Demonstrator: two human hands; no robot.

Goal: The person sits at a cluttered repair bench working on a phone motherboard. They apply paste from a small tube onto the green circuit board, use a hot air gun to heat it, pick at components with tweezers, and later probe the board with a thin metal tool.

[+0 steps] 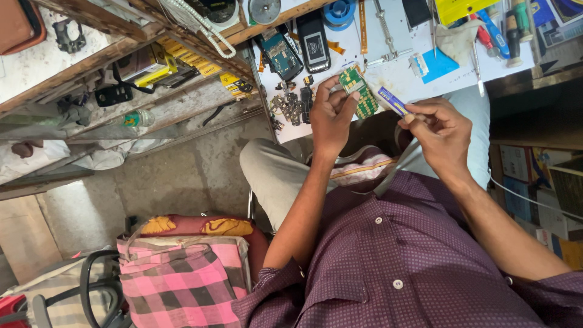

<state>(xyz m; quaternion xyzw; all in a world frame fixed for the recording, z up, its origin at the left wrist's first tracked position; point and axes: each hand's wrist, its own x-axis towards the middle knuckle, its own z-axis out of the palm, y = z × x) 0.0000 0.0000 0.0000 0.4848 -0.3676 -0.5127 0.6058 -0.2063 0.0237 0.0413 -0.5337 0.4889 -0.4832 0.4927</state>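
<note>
The left hand [331,118] is closed on a small green circuit board [358,91], pinched at its near edge between thumb and fingers, so that most of the board stands clear above the fingertips. The right hand [440,130] is clamped on a thin blue-and-white tool [393,101], whose tip points toward the board and lies just beside its right edge; whether the two touch cannot be told. Both hands are held up over the person's lap, near the front edge of the white counter [395,76], not resting on it. In my judgement the work would go best with the board kept steady by the edge grip, fingers off its face, and the tool brought in at a shallow angle with light pressure. Beyond the left hand on the counter lies a scatter of small dark phone parts [290,106], with a stripped handset [280,54] and a black phone [313,41] farther off. Beyond the right hand lie a blue sheet [438,65] and screwdrivers [499,33]. The counter edge is crowded just past the fingertips, so open room is narrow there. More room lies between the hands and toward the person's body. To the left, wooden shelving [121,45] stands well apart.
</note>
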